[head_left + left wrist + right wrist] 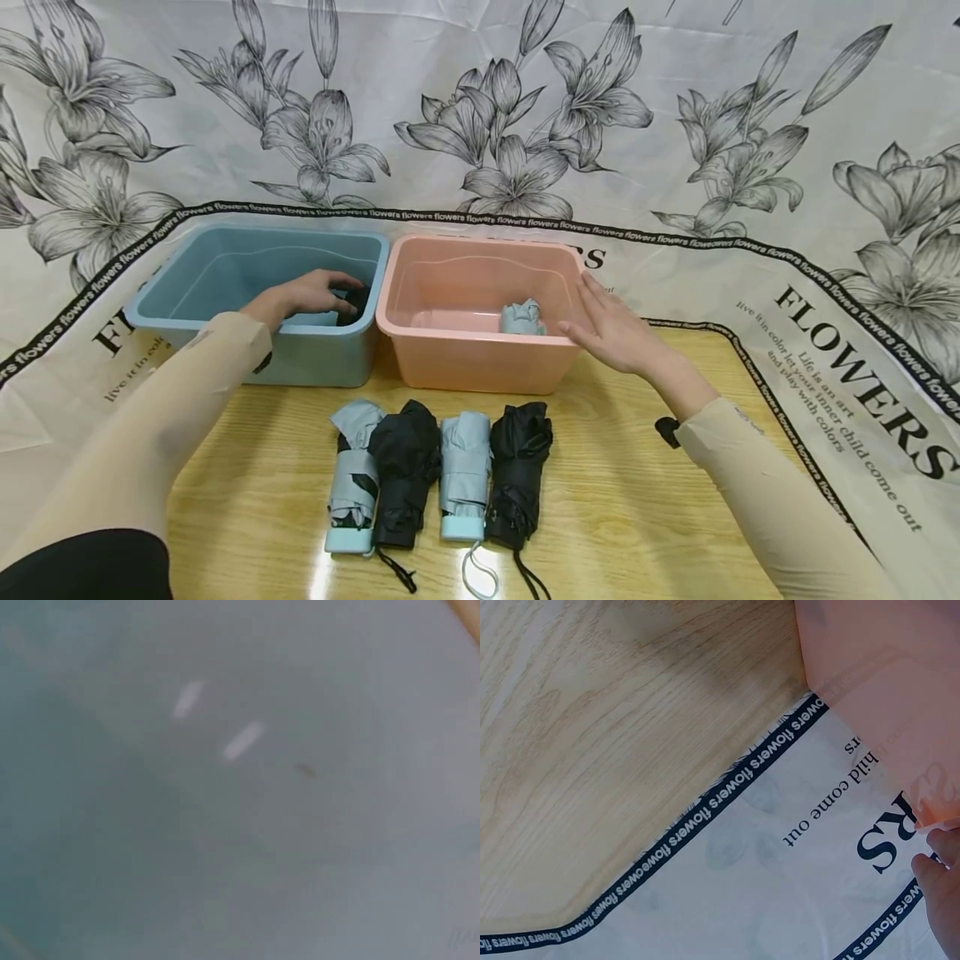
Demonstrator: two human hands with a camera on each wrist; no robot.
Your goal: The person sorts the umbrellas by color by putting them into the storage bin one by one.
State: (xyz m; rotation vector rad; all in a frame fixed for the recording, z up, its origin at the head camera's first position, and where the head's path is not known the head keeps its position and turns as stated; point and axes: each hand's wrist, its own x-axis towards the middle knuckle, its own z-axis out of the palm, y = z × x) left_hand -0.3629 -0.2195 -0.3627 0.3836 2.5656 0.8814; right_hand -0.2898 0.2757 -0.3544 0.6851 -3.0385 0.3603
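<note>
My left hand (311,296) reaches over the front rim of the blue bin (315,330), its fingers curled on a black folded umbrella (352,304) by the right wall. That umbrella is mostly hidden by the hand and rim. A bit of light blue (318,318) shows under the palm. With its fingers fairly straight, my right hand (611,325) rests on the right rim of the pink bin (480,358). Inside the pink bin a light blue folded umbrella (521,318) is partly visible. The left wrist view holds only a blurred bluish bin surface (247,810).
In front of the bins several folded umbrellas lie side by side: light blue (352,487), black (405,475), light blue (463,475), black (519,475). Their cords point toward me. Flower-printed cloth (450,100) covers the back and sides of the wooden table (622,500).
</note>
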